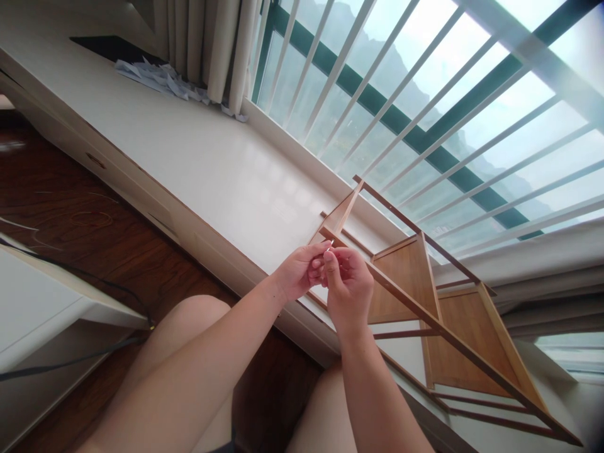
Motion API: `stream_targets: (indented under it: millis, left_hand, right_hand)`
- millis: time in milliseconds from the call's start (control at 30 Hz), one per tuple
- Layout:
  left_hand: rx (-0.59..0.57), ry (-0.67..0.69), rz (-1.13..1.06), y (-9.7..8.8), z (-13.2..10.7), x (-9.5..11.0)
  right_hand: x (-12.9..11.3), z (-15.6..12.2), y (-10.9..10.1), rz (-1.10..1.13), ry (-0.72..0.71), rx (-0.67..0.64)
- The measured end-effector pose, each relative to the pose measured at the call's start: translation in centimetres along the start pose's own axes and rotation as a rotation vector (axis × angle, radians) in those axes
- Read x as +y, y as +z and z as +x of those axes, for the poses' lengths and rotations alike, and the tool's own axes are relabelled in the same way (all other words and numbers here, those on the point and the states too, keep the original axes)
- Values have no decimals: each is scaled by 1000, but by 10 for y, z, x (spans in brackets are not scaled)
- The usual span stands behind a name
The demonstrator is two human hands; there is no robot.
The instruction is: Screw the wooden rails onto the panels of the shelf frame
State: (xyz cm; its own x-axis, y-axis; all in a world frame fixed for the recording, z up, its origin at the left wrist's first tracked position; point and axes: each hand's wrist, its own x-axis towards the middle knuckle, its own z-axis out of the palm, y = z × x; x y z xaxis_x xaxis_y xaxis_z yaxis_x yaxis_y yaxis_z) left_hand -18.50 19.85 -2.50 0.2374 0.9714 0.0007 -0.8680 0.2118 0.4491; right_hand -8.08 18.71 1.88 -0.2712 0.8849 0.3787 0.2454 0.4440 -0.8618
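A: Hands' pose?
B: Both forearms reach forward above the knees [201, 308], meeting at mid-view. Left hand [299, 274] comes in on a slant, thumb and forefinger stretched toward the right. Right hand [352, 280] more upright, wrist below, thumb raised, other fingers curled inward. Hands touching or nearly so.
A: Fingers?
B: Left thumb and forefinger narrowed to a pinch on a small white piece [331, 243]. Right thumb bent close over its forefinger, at the piece's lower end; whether it grips too, cannot tell.
A: Piece's lie?
B: Short, thin. Long axis slants from lower left to upper right in view; exposed tip points up toward the barred window [358, 78]. Lower end hidden by fingertips.
A: Position?
B: At the fingertips, seen against the near end of a wooden frame [401, 277] on the white ledge [221, 170].
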Motion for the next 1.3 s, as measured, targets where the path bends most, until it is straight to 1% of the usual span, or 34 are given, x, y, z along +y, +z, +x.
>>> stream_targets:
  millis: [200, 333, 567, 800, 1000, 1167, 1300]
  left_hand:
    - [-9, 1, -16, 0, 1, 0]
    - [8, 15, -15, 1, 2, 0]
    - [-25, 15, 27, 0, 3, -1]
    - [39, -16, 68, -5, 5, -2]
    - [22, 1, 75, 0, 1, 1]
    - [15, 26, 23, 3, -1, 1]
    - [25, 26, -17, 3, -1, 1]
  right_hand:
    - [1, -1, -2, -12, -9, 34]
    - [1, -2, -1, 6, -5, 39]
    - [7, -7, 2, 93, 65, 31]
    - [16, -13, 4, 112, 120, 11]
    - [14, -11, 3, 132, 106, 5]
    - [10, -12, 2, 162, 83, 13]
    - [9, -12, 0, 133, 75, 35]
